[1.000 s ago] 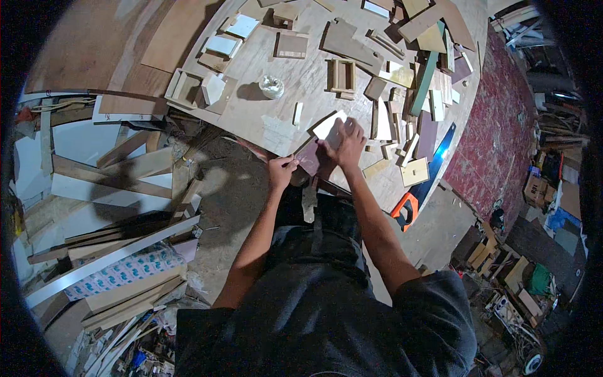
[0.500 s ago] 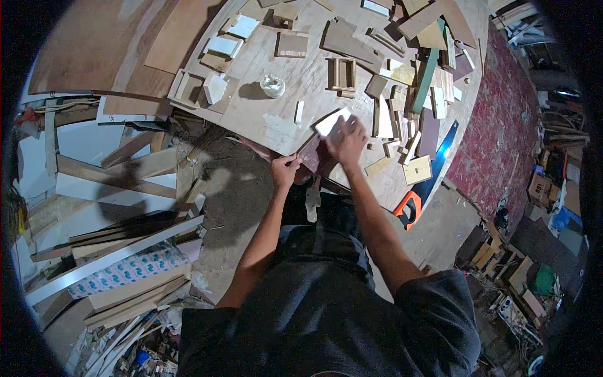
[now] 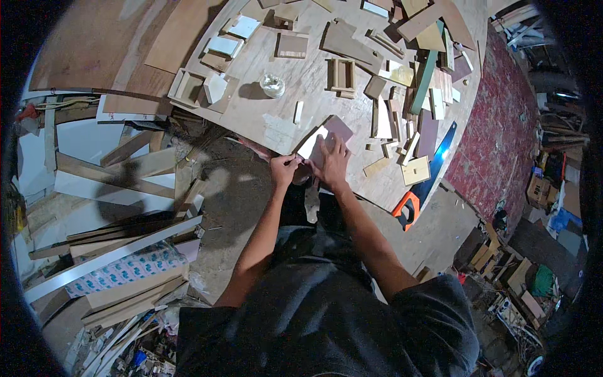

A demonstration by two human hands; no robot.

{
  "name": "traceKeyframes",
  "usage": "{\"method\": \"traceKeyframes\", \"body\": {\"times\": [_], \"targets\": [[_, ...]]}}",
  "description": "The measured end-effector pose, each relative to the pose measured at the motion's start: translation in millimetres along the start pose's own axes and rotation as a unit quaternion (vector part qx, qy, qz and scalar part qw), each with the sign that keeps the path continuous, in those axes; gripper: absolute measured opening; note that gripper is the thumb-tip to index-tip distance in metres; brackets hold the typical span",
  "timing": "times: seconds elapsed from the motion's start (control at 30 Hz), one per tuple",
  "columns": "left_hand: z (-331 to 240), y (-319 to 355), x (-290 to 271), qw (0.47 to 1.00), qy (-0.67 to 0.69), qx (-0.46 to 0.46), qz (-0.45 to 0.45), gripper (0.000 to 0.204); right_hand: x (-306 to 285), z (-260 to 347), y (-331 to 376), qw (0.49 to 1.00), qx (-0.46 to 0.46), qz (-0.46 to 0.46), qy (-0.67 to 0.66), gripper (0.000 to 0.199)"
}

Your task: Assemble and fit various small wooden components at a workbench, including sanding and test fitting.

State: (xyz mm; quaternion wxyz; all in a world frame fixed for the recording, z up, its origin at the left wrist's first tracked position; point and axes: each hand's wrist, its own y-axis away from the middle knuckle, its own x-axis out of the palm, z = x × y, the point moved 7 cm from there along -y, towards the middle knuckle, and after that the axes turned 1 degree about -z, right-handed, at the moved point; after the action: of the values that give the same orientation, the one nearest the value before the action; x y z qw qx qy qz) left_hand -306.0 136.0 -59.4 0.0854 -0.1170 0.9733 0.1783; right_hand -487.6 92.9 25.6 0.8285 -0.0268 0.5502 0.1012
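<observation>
A small white-faced wood piece [image 3: 311, 144] lies on a reddish-brown sheet, seemingly sandpaper [image 3: 340, 126], at the near edge of the workbench [image 3: 276, 129]. My right hand [image 3: 331, 160] bears down on the wood piece, fingers spread along its right side and thumb toward the near end. At the bench edge my left hand [image 3: 286, 166] is closed in a pinch at the sheet's near corner. Most of the sheet is covered by the wood piece and my right hand; its far end shows beyond my fingers.
An open jar [image 3: 272, 86] of pale paste stands left of centre. Wood offcuts [image 3: 392, 113] and a small wooden frame [image 3: 342, 76] lie farther right. An orange-handled handsaw [image 3: 409, 207] sits at the bench's right edge. Boards [image 3: 119, 188] are piled on the left.
My right hand and the wood piece have slid toward me and left along the sheet, uncovering its far end. My left hand has stayed almost in place.
</observation>
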Motion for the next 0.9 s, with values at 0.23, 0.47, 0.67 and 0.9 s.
{"method": "traceKeyframes", "body": {"times": [0.23, 0.47, 0.67, 0.9], "targets": [[-14.6, 6.8, 8.0, 0.997, -0.031, -0.067, 0.007, 0.026, -40.4, -64.2, -47.2, 0.992, 0.048, -0.104, 0.055, 0.082], [-29.0, 5.7, 4.0, 0.998, -0.025, -0.057, 0.003, 0.025, -5.6, -24.8, -17.9, 0.998, -0.039, 0.011, 0.046, 0.086], [-4.6, -0.9, 8.0, 0.999, -0.008, -0.048, -0.011, 0.024, -17.7, -40.2, -29.7, 0.991, 0.062, -0.101, 0.067, 0.085], [4.4, -4.1, 4.5, 0.998, -0.052, 0.045, -0.013, 0.026, -18.0, -53.8, -42.0, 0.996, 0.046, -0.058, 0.048, 0.087]]}}
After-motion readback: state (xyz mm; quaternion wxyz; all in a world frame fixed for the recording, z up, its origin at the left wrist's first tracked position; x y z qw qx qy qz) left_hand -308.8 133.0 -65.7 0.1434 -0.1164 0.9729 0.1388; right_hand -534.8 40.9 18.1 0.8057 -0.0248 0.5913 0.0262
